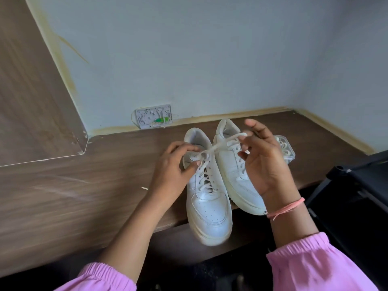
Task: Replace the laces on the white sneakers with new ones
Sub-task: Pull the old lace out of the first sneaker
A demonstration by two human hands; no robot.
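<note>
Here 2 white sneakers stand side by side on the brown bench (84,185), toes toward the person and poking past its near edge. The left hand (174,164) rests on the left sneaker (207,198), fingers curled at the top eyelets, pinching the white lace (222,144). That lace runs taut up and across to the right hand (264,160), raised over the right sneaker (233,162), which grips its looped end between thumb and fingers. Just beyond the right hand sits a clear plastic box (287,150) with pale laces inside.
</note>
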